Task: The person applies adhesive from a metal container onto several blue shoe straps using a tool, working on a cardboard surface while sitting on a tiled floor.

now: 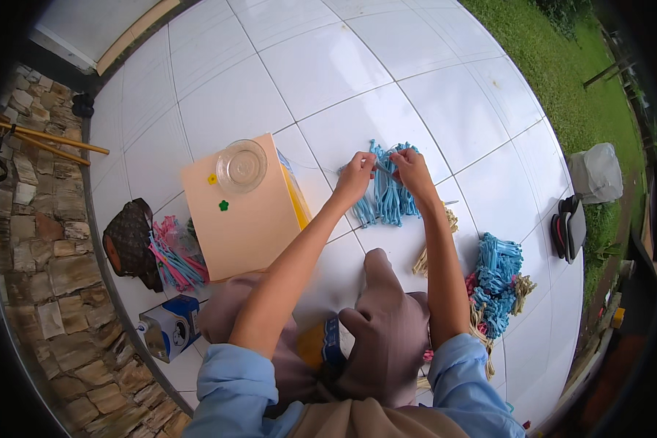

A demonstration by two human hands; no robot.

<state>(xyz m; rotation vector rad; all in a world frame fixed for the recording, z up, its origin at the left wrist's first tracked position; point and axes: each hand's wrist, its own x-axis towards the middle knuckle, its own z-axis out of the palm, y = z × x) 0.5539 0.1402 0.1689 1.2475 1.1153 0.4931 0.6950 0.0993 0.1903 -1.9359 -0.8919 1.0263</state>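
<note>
Strand (384,171) seemingly pinched in our left grip (355,177) and right grip (414,174), we handle blue cords (389,202); next needs steady tension.

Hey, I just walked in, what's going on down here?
Someone's left hand and right hand are close together at the far end of some blue cords on the tiled floor. What the fingertips pinch is too small to tell. More blue bundles lie off to the right; a clear dish sits on a peach-topped box to the left.
</note>
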